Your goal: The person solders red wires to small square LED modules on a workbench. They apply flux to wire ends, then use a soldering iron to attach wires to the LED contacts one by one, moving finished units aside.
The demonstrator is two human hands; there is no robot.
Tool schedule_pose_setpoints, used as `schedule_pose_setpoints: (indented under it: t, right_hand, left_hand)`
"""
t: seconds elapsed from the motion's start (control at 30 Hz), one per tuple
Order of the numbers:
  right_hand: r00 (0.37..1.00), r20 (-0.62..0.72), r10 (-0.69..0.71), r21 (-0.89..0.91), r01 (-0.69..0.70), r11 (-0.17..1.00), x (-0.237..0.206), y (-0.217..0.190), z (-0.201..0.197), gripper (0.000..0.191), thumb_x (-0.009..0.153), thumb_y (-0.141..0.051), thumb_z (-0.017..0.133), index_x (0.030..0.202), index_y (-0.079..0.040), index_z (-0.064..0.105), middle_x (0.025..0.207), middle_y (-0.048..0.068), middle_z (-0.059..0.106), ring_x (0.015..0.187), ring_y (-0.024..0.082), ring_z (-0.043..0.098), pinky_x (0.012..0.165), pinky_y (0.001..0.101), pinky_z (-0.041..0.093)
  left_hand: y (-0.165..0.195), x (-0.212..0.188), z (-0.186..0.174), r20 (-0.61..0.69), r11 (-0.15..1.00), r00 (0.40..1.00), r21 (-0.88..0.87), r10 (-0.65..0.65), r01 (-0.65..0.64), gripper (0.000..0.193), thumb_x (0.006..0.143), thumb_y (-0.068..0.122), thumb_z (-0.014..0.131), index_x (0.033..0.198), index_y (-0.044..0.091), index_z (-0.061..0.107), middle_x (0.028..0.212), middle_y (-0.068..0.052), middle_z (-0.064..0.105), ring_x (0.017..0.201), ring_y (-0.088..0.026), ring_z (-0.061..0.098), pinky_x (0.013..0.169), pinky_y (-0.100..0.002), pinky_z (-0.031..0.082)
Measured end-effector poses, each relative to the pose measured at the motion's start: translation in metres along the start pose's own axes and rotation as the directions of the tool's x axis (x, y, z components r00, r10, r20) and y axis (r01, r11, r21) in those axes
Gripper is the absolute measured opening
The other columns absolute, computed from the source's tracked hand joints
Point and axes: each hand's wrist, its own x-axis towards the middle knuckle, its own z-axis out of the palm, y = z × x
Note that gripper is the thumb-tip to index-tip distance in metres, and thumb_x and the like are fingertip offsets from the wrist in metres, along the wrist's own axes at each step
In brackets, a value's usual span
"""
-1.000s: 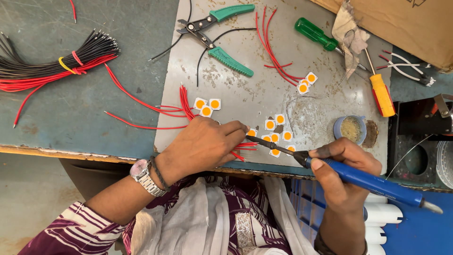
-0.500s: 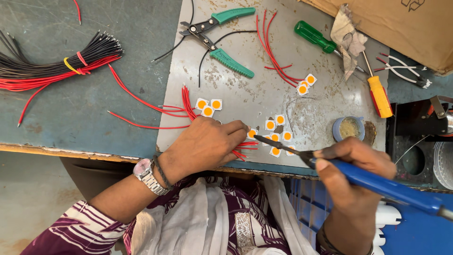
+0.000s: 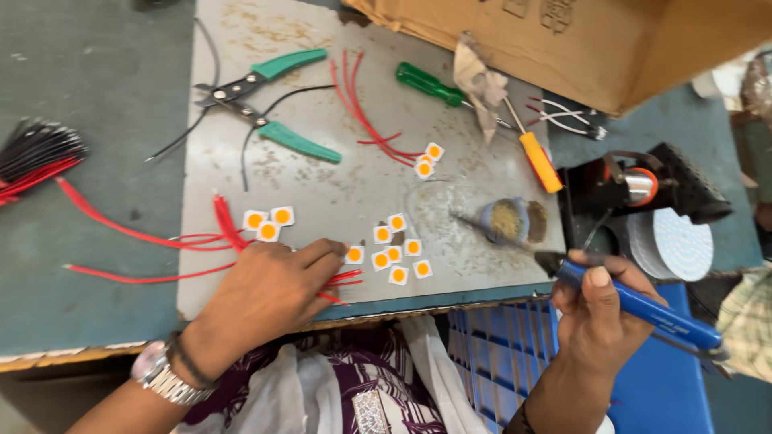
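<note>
the left hand lies palm-down on the grey metal plate near the counter edge, fingers loosely curled, with the fingertips pressing on one small white square chip with an orange centre. a few short red wires run out from under that hand (whether the thumb pinches them i cannot tell). just beside the held chip sits a little cluster of the same chips, another trio lies by the knuckles, and a pair further up the plate.

the right hand is closed firmly around the blue handle of a soldering iron, thumb on top; its thin tip reaches to the small round tin of flux, touching or almost so.

further back on the plate lie green-handled pliers, a green-handled screwdriver and a yellow-handled one. a bundle of black and red wires rests at the far left, and a cardboard box stands behind.
</note>
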Motion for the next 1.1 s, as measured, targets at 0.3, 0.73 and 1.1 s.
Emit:
schedule_pose_setpoints:
  t: [0.3, 0.73, 1.1]
  right_hand:
    - [0.999, -0.040, 0.024, -0.244, -0.033, 0.969, -0.016, 0.019, -0.009, 0.013, 0.095, -0.002, 0.070, 0.090, 0.009, 0.065, 0.075, 0.012, 0.065, 0.049, 0.006, 0.048, 0.048, 0.0184, 0.037]
    - [0.999, -0.013, 0.050, -0.252, -0.052, 0.966, -0.009, 0.020, 0.004, 0.013, 0.095, -0.003, 0.071, 0.096, 0.008, 0.065, 0.073, 0.010, 0.065, 0.050, 0.005, 0.049, 0.050, 0.0195, 0.038]
    - [0.999, -0.033, 0.010, -0.216, -0.017, 0.976, -0.005, 0.025, 0.003, 0.013, 0.096, -0.004, 0.071, 0.102, 0.006, 0.064, 0.093, 0.015, 0.072, 0.057, 0.008, 0.054, 0.054, 0.0203, 0.044]
  left_hand:
    - [0.001, -0.001, 0.000, 0.044, 0.999, 0.998, -0.030, -0.044, 0.046, 0.046, 0.073, 0.025, 0.076, 0.113, 0.005, 0.069, 0.112, -0.004, 0.069, 0.061, -0.030, 0.066, 0.056, -0.044, 0.051]
    - [0.003, 0.000, -0.003, 0.035, 0.997, 0.999, -0.061, -0.038, 0.040, 0.042, 0.071, 0.020, 0.076, 0.109, 0.004, 0.068, 0.109, -0.004, 0.069, 0.066, -0.030, 0.068, 0.057, -0.044, 0.052]
    - [-0.003, -0.004, -0.005, -0.263, 0.947, 0.949, -0.310, -0.172, 0.086, 0.030, 0.077, 0.009, 0.071, 0.108, 0.005, 0.069, 0.120, -0.005, 0.069, 0.088, -0.031, 0.071, 0.070, -0.039, 0.056]
